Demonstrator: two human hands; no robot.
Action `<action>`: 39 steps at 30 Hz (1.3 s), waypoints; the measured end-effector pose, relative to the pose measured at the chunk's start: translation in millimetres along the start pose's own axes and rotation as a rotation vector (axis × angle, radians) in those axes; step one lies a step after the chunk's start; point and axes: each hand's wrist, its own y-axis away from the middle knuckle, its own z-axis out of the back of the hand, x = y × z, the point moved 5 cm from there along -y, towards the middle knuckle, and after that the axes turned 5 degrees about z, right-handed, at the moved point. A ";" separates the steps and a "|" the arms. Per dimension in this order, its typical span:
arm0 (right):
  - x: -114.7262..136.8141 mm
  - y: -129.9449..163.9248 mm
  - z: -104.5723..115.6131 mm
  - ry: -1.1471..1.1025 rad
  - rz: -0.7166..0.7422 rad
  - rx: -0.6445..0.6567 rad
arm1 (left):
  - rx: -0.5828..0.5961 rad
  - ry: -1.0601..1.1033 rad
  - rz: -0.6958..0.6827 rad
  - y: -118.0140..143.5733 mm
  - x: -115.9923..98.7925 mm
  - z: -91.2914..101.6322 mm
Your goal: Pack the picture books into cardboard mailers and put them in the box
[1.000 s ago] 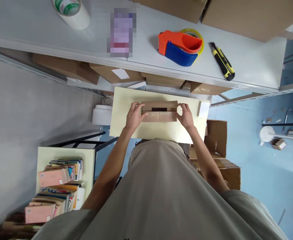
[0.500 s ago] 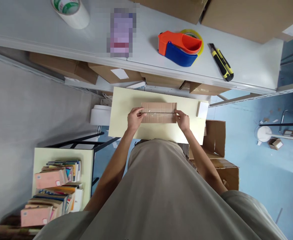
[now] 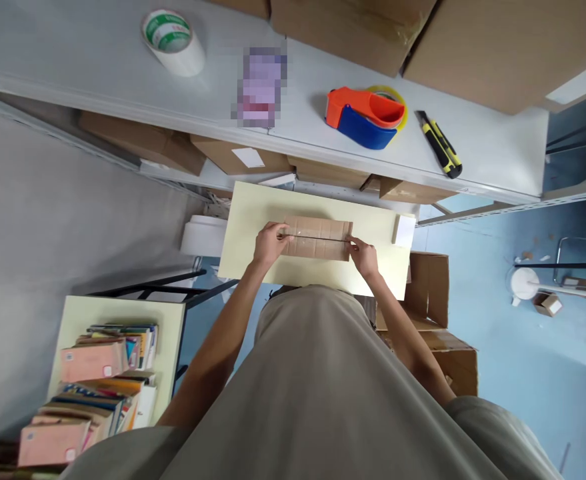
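Observation:
A small brown cardboard box (image 3: 317, 238) lies on a pale yellow table (image 3: 363, 270) below me, its two top flaps meeting along a dark middle seam. My left hand (image 3: 269, 244) presses on the box's left end, fingers over the seam. My right hand (image 3: 363, 256) presses on its right end in the same way. Both hands hold the flaps down flat.
On the grey shelf (image 3: 497, 133) above the table sit an orange and blue tape dispenser (image 3: 365, 117), a yellow and black utility knife (image 3: 439, 144), a white tape roll (image 3: 173, 41) and large cardboard boxes (image 3: 503, 47). Stacked books (image 3: 97, 380) lie lower left; open cartons (image 3: 437, 320) stand on the blue floor at right.
The box's flaps, open a second ago with a dark item showing inside, are now folded shut. My hands slid from the box's ends onto the seam. The view tilted slightly.

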 end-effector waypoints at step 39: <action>163.1 15.0 24.0 -0.574 0.383 0.104 | -0.124 0.652 -0.252 101.2 -103.4 46.0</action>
